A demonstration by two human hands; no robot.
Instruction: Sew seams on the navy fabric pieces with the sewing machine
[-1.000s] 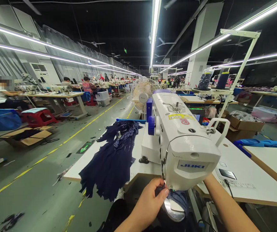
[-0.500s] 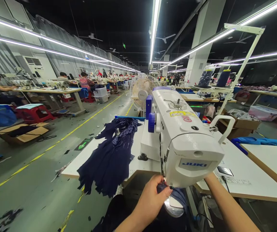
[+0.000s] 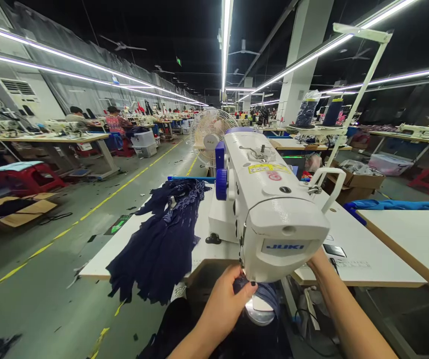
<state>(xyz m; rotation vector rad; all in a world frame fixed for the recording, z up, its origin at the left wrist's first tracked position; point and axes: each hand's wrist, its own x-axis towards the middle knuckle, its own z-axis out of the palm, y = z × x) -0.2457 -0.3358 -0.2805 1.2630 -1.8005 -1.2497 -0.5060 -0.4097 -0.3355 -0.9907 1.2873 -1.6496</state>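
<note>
A white sewing machine (image 3: 287, 214) with a blue handwheel (image 3: 221, 184) stands before me, its head towards me. Dark blue fabric (image 3: 270, 293) lies around its narrow work arm, below the head. My left hand (image 3: 225, 298) is closed at the left of the needle area, thumb and fingers pinching the edge of that fabric. My right hand (image 3: 315, 259) reaches behind the right side of the machine head, which hides its fingers. At the bottom of the head, the rounded, shiny end (image 3: 261, 315) of the work arm shows between my forearms.
A heap of navy fabric pieces (image 3: 158, 239) hangs over the left table edge. Behind the machine stands a fan (image 3: 211, 139). Thread cones (image 3: 333, 112) sit on a stand at the right. A phone-like dark device (image 3: 334, 250) lies on the right tabletop. People (image 3: 115, 119) sit at distant tables.
The whole view has shifted slightly, so the machine and tables appear further left. Both hands keep nearly the same places at the machine, the left still pinching the fabric.
</note>
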